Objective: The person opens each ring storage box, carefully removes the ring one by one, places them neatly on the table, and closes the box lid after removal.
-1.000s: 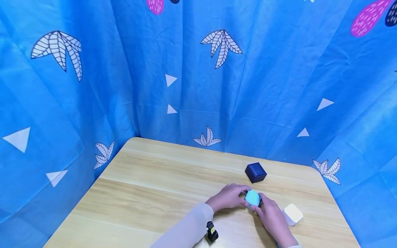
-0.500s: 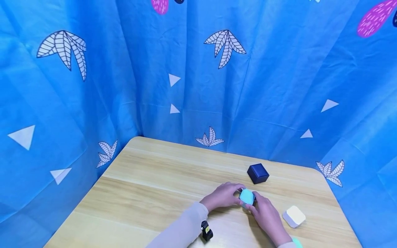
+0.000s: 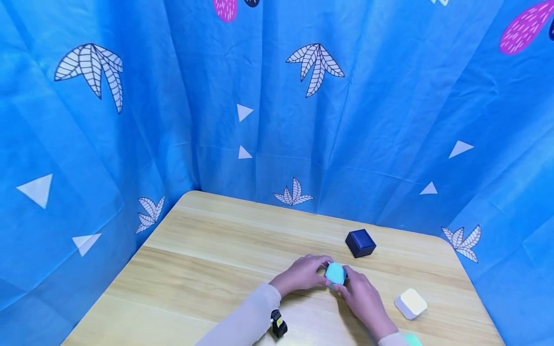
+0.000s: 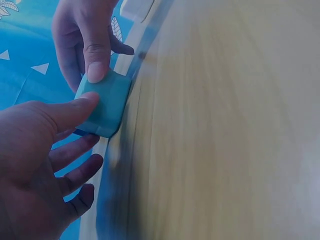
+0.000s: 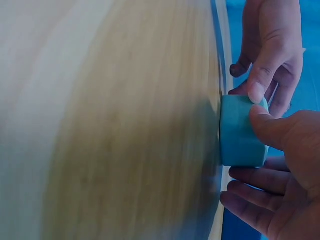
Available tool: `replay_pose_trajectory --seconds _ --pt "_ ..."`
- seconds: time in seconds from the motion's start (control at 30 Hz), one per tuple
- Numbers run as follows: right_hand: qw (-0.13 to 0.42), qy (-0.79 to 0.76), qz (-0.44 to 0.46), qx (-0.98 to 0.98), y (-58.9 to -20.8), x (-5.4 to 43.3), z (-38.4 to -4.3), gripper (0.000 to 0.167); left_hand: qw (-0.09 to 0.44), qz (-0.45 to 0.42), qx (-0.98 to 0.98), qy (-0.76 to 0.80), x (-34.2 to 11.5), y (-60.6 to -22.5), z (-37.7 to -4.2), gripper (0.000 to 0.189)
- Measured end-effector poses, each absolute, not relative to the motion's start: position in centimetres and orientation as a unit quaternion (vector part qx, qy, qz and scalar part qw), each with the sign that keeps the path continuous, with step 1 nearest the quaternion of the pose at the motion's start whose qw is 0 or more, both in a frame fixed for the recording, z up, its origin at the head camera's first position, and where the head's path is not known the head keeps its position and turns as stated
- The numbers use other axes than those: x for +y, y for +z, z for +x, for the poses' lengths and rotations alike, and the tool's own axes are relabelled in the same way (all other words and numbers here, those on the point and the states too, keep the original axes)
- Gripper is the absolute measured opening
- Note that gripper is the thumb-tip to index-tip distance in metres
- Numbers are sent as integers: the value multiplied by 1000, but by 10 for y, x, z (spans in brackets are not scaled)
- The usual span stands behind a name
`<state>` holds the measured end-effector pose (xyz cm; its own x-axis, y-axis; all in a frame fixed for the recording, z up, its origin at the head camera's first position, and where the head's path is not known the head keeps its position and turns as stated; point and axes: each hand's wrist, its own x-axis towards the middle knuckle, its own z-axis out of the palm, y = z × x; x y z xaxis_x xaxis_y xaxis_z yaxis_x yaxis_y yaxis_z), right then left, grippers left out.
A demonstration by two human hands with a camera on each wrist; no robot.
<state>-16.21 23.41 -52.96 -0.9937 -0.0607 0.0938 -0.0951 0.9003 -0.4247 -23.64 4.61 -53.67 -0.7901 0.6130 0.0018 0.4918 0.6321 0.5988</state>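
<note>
Head view: I read the left hand (image 3: 303, 274) and right hand (image 3: 363, 293) both clamped on the teal block (image 3: 335, 273), held between them over the counter (image 3: 216, 259), near the navy box (image 3: 360, 242). Its pale top faces up; I cannot confirm counter contact. A mint object (image 3: 412, 340) is cut off by the bottom edge.

Left wrist view: both thumbs (image 4: 96, 71) cover part of the block's near face; its far side is hidden.

Right wrist view: I see its longer axis running from hand to hand.
</note>
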Motion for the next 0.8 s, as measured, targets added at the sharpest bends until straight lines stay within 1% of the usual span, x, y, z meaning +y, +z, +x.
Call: replay_pose_trajectory --seconds 0.23,0.8 --pt "37 230 49 -971 -530 224 -163 63 98 302 899 302 33 -539 -237 60" --pt "56 229 90 -968 -533 191 -170 62 103 277 897 327 -5 -542 -234 59"
